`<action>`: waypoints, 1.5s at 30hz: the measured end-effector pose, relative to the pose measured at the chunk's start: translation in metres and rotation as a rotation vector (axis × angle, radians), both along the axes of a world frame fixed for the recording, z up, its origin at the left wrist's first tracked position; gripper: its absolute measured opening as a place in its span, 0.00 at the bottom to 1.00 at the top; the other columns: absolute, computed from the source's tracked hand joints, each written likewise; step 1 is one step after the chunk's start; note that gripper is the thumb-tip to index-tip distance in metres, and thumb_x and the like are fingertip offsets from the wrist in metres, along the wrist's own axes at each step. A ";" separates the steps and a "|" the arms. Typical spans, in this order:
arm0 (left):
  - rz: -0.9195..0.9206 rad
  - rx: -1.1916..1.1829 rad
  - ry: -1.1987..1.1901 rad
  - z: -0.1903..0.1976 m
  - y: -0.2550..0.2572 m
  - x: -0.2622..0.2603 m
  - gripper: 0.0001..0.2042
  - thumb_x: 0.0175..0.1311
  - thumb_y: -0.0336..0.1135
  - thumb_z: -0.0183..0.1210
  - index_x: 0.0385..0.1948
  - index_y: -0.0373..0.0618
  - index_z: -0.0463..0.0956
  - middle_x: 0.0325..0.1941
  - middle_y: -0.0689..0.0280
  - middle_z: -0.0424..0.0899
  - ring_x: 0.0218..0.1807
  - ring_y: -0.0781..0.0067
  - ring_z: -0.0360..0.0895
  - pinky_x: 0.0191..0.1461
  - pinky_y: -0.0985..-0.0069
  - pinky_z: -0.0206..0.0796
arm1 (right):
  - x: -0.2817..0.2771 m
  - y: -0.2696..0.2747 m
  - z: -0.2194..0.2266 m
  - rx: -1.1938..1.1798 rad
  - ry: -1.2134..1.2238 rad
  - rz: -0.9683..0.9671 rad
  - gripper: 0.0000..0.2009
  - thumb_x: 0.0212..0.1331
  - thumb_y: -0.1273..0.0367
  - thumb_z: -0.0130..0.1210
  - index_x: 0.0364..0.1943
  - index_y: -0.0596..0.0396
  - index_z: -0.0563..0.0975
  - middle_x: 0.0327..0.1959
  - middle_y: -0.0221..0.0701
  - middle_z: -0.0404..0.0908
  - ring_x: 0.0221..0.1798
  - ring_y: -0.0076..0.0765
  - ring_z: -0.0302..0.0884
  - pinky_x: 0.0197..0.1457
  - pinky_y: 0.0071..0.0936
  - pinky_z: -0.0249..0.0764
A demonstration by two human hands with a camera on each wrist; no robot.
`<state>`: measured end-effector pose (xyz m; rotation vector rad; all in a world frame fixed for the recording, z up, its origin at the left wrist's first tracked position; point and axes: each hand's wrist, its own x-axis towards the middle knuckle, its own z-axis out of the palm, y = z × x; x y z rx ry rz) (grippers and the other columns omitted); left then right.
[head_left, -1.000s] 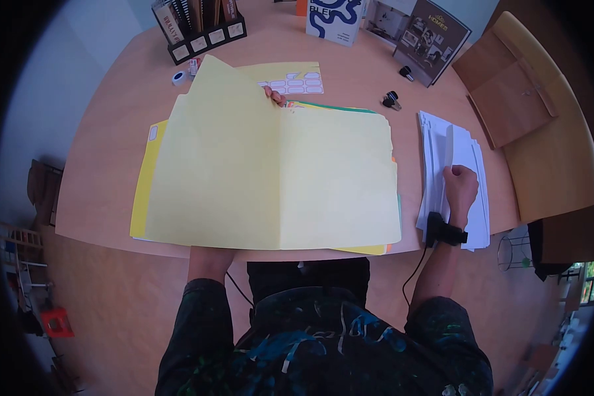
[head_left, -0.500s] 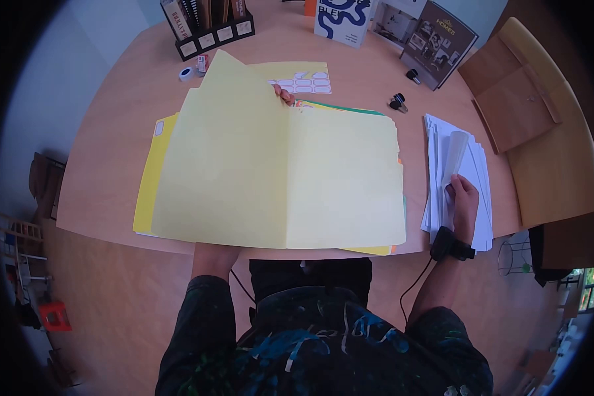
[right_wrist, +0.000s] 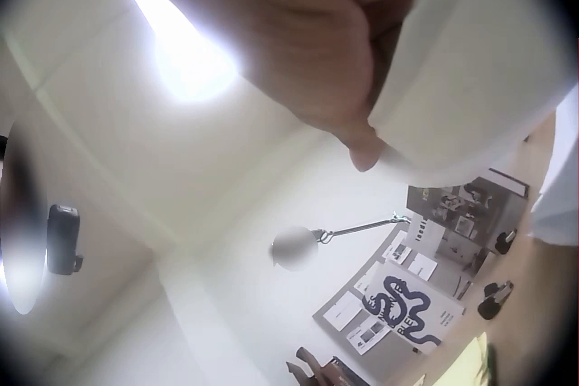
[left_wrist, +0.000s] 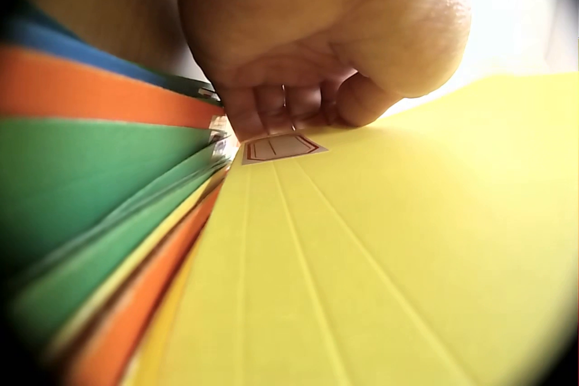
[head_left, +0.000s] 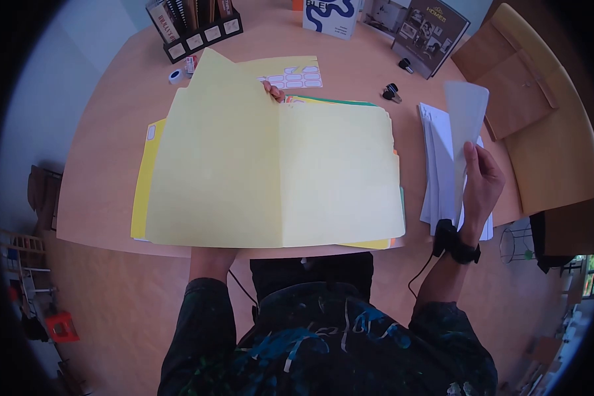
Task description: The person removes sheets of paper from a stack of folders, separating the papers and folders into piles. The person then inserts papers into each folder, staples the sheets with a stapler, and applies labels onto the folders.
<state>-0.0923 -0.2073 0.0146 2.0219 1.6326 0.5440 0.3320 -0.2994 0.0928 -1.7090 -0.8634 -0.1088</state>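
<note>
A pale yellow file folder (head_left: 340, 175) lies spread wide on the stack near the table's front edge, its left flap raised. Behind that flap is my left hand (head_left: 274, 92); its fingertips show at the top near the crease. The left wrist view has the same hand (left_wrist: 326, 33) with fingers curled at the folder's edge, beside a red-bordered label (left_wrist: 285, 148). With thumb and fingers, my right hand (head_left: 484, 178) pinches a white paper sheet (head_left: 468, 109), bowed and standing up over the paper stack (head_left: 435, 165).
Green, orange and blue folders (left_wrist: 72, 169) fan out beneath the yellow one. Beyond lie a label sheet (head_left: 303, 78), a tape roll (head_left: 175, 76) and black clips (head_left: 391, 92). A book holder (head_left: 201, 43) and upright books (head_left: 430, 36) stand behind; a chair (head_left: 541, 125) is at right.
My right hand has peeled the sheet from the paper stack and raised it up and to the right. The left hand and the folder stay in much the same place.
</note>
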 end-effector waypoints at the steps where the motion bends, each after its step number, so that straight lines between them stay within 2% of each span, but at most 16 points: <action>1: 0.003 0.003 -0.015 -0.001 0.000 0.000 0.14 0.69 0.34 0.56 0.52 0.36 0.76 0.52 0.54 0.83 0.53 0.55 0.80 0.56 0.64 0.72 | -0.012 0.005 0.003 0.001 0.002 -0.003 0.14 0.65 0.63 0.64 0.44 0.62 0.86 0.30 0.26 0.84 0.31 0.18 0.73 0.35 0.19 0.69; 3: 0.008 0.010 -0.028 0.000 -0.001 -0.001 0.14 0.69 0.34 0.56 0.52 0.36 0.76 0.52 0.53 0.83 0.54 0.55 0.80 0.56 0.64 0.72 | -0.038 0.016 0.006 -0.096 0.055 0.214 0.12 0.65 0.66 0.63 0.42 0.63 0.85 0.30 0.29 0.85 0.31 0.19 0.76 0.34 0.20 0.72; 7: 0.028 -0.005 -0.071 0.006 -0.005 0.002 0.15 0.69 0.35 0.57 0.53 0.36 0.76 0.53 0.53 0.83 0.55 0.54 0.79 0.56 0.64 0.71 | -0.076 0.042 -0.022 -0.293 -0.203 0.549 0.09 0.59 0.71 0.64 0.39 0.61 0.84 0.31 0.40 0.86 0.29 0.35 0.84 0.35 0.26 0.77; 11: 0.034 -0.013 -0.036 0.001 -0.003 -0.001 0.15 0.69 0.34 0.57 0.52 0.36 0.76 0.53 0.53 0.83 0.54 0.55 0.79 0.56 0.64 0.71 | -0.113 0.056 -0.035 -0.412 -0.140 0.619 0.11 0.59 0.67 0.64 0.39 0.61 0.85 0.26 0.39 0.86 0.28 0.36 0.84 0.35 0.27 0.77; 13: 0.032 -0.027 -0.066 0.004 -0.002 0.001 0.15 0.69 0.34 0.57 0.52 0.36 0.76 0.52 0.53 0.83 0.54 0.55 0.79 0.56 0.64 0.71 | -0.126 0.057 -0.031 -0.487 0.114 0.637 0.12 0.63 0.65 0.61 0.42 0.61 0.84 0.28 0.40 0.86 0.30 0.35 0.85 0.38 0.26 0.77; 17: 0.023 0.021 -0.065 0.000 -0.001 0.000 0.14 0.69 0.34 0.56 0.50 0.36 0.77 0.50 0.53 0.84 0.52 0.55 0.80 0.55 0.64 0.72 | -0.123 0.049 -0.025 -0.391 0.114 0.964 0.17 0.70 0.62 0.56 0.55 0.59 0.80 0.43 0.44 0.87 0.41 0.39 0.86 0.47 0.30 0.78; 18: 0.030 0.020 -0.067 0.000 -0.002 -0.001 0.14 0.69 0.34 0.56 0.50 0.36 0.77 0.50 0.53 0.84 0.52 0.55 0.80 0.55 0.64 0.72 | -0.114 0.048 -0.017 -0.479 0.086 0.987 0.19 0.69 0.63 0.56 0.58 0.57 0.78 0.55 0.45 0.83 0.55 0.44 0.82 0.58 0.33 0.76; 19: 0.034 0.006 -0.083 0.002 -0.003 -0.001 0.14 0.69 0.34 0.56 0.50 0.36 0.77 0.50 0.53 0.84 0.52 0.55 0.80 0.55 0.64 0.72 | -0.103 0.050 -0.018 -0.482 0.083 0.993 0.19 0.69 0.63 0.56 0.58 0.57 0.78 0.55 0.45 0.83 0.55 0.44 0.82 0.58 0.33 0.76; 21: 0.043 -0.007 -0.103 0.003 -0.003 -0.002 0.14 0.69 0.35 0.56 0.50 0.35 0.77 0.50 0.53 0.84 0.52 0.55 0.80 0.54 0.64 0.72 | -0.082 0.052 -0.028 -0.483 -0.346 0.911 0.21 0.66 0.64 0.57 0.63 0.54 0.76 0.66 0.44 0.74 0.70 0.48 0.69 0.72 0.38 0.64; 22: 0.047 -0.012 -0.085 0.002 -0.003 -0.002 0.14 0.69 0.35 0.55 0.50 0.35 0.77 0.50 0.53 0.84 0.51 0.55 0.80 0.54 0.64 0.72 | -0.074 0.051 -0.031 -0.631 -0.492 0.884 0.26 0.65 0.60 0.58 0.67 0.50 0.72 0.75 0.44 0.62 0.80 0.51 0.50 0.80 0.43 0.49; 25: 0.054 -0.025 -0.072 0.003 -0.003 -0.001 0.14 0.70 0.35 0.55 0.50 0.35 0.77 0.50 0.53 0.84 0.51 0.56 0.80 0.54 0.65 0.72 | -0.072 0.045 -0.051 -0.778 -0.664 0.831 0.31 0.65 0.53 0.56 0.70 0.52 0.68 0.76 0.50 0.55 0.80 0.57 0.46 0.81 0.46 0.44; 29: 0.083 -0.064 -0.161 -0.001 -0.004 -0.002 0.15 0.70 0.36 0.56 0.50 0.34 0.77 0.50 0.54 0.84 0.51 0.58 0.80 0.54 0.66 0.72 | -0.110 0.027 -0.058 -0.823 -0.700 0.712 0.36 0.66 0.48 0.53 0.71 0.56 0.64 0.76 0.57 0.51 0.80 0.62 0.44 0.81 0.47 0.44; 33: 0.079 -0.057 -0.154 0.008 -0.004 0.003 0.15 0.70 0.36 0.56 0.51 0.34 0.76 0.51 0.54 0.84 0.51 0.60 0.80 0.54 0.67 0.72 | -0.130 0.018 -0.040 -0.676 -0.251 0.914 0.35 0.70 0.47 0.50 0.71 0.58 0.63 0.76 0.58 0.52 0.80 0.62 0.44 0.80 0.48 0.44; 36: 0.097 -0.092 -0.143 0.010 -0.003 0.004 0.15 0.69 0.35 0.57 0.52 0.34 0.76 0.51 0.54 0.84 0.51 0.59 0.80 0.54 0.67 0.72 | -0.124 0.027 -0.034 -0.664 -0.297 1.003 0.33 0.70 0.48 0.50 0.71 0.55 0.65 0.76 0.54 0.52 0.80 0.61 0.44 0.80 0.50 0.45; 38: 0.107 -0.109 -0.136 0.014 -0.004 0.006 0.15 0.69 0.36 0.57 0.52 0.35 0.76 0.51 0.53 0.84 0.52 0.59 0.80 0.55 0.67 0.72 | -0.117 0.033 -0.044 -0.640 -0.802 0.918 0.33 0.68 0.47 0.51 0.70 0.53 0.67 0.77 0.50 0.53 0.79 0.62 0.45 0.79 0.56 0.43; 45: 0.099 -0.077 -0.112 0.009 -0.004 0.003 0.16 0.69 0.35 0.58 0.52 0.35 0.76 0.51 0.54 0.84 0.52 0.59 0.80 0.55 0.67 0.72 | -0.145 0.015 -0.063 -0.679 -0.706 0.844 0.35 0.67 0.44 0.50 0.69 0.53 0.67 0.75 0.55 0.54 0.78 0.69 0.45 0.76 0.69 0.37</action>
